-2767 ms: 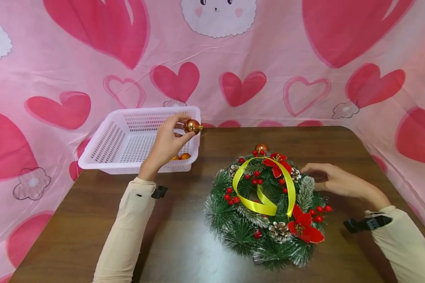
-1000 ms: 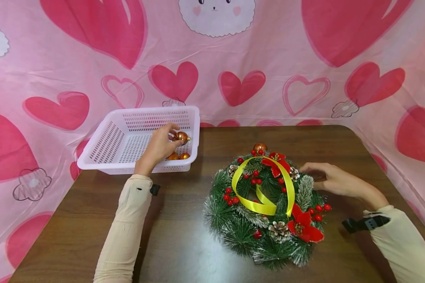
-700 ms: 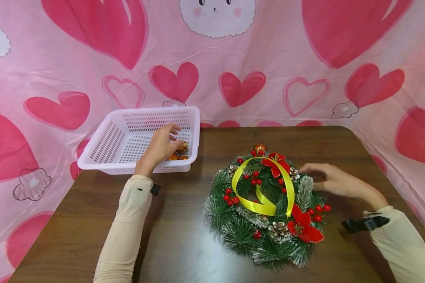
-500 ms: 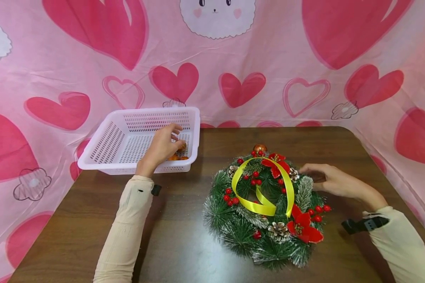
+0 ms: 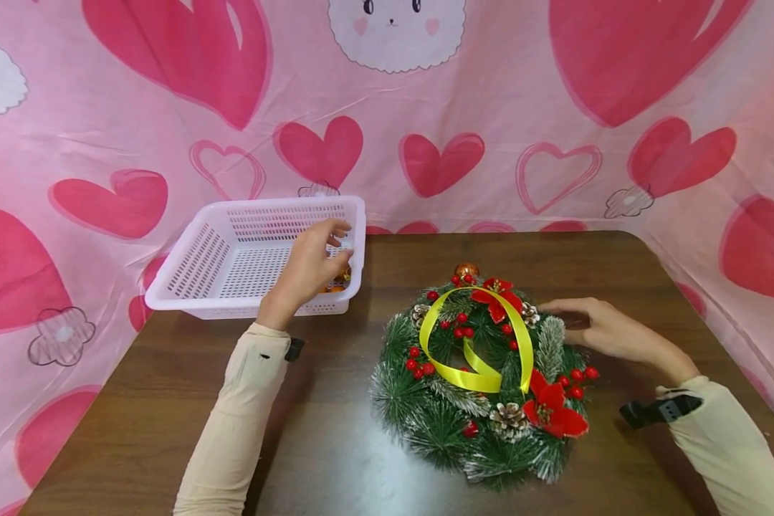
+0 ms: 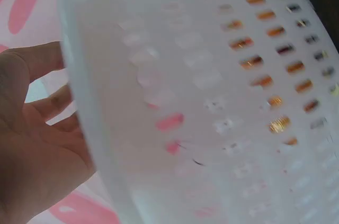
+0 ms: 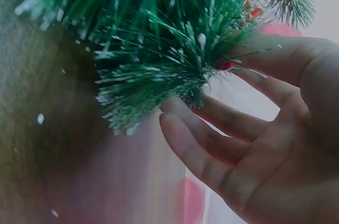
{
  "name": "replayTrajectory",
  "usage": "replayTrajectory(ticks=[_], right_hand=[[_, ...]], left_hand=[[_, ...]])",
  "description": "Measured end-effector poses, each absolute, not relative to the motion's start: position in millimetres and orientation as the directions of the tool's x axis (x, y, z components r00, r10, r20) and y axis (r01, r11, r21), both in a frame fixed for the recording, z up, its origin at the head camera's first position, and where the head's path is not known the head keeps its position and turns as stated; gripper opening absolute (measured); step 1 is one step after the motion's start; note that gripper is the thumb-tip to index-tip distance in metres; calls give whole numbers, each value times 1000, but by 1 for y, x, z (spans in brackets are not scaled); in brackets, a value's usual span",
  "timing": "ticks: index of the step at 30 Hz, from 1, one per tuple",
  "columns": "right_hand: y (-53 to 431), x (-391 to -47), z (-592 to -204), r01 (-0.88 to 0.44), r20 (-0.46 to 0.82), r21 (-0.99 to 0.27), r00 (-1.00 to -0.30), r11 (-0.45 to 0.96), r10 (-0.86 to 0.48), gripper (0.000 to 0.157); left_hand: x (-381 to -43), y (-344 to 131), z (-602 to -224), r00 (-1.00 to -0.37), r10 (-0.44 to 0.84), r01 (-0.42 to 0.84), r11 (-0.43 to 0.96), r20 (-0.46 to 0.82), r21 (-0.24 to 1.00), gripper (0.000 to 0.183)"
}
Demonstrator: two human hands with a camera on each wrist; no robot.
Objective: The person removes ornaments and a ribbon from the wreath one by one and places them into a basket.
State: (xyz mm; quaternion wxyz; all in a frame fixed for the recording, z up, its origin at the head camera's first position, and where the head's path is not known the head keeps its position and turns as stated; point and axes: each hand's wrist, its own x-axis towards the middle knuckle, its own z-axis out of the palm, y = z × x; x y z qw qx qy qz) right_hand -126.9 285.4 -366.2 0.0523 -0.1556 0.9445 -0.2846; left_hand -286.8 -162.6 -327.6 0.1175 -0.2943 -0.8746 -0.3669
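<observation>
My left hand [image 5: 306,265] hovers over the right part of a white plastic basket [image 5: 193,299], fingers loosely bent with nothing between them. Orange baubles [image 5: 345,275] lie below it in the basket, partly hidden by the hand; the left wrist view shows their orange colour through the slots. A green Christmas wreath [image 5: 435,430] with red berries, pine cones, red flowers and a yellow ribbon [image 5: 526,337] lies on the table. Its right edge is held by my right hand [image 5: 609,333], whose thumb and fingers [image 7: 233,121] close around the frosted foliage in the right wrist view.
One copper bauble [image 5: 466,269] sits at the far edge of the wreath. The brown wooden table [image 5: 322,401] carries everything, and a pink cloth with hearts [image 5: 441,163] hangs behind and beside it.
My left hand lowered a copper bauble into the basket and let it go, then rose slightly and moved right. The wreath and my right hand have shifted slightly left.
</observation>
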Motion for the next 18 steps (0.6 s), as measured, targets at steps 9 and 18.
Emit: replayTrajectory(ticks=[9, 18], right_hand=[[278, -124, -375, -234, 53, -615, -965, 753, -256, 53], [270, -101, -378, -132, 153, -703, -988, 699, -33, 46]], left_hand=[[-273, -135, -325, -716, 474, 697, 440, 512, 566, 32], [-276, -95, -332, -666, 580, 724, 353, 468, 593, 31]])
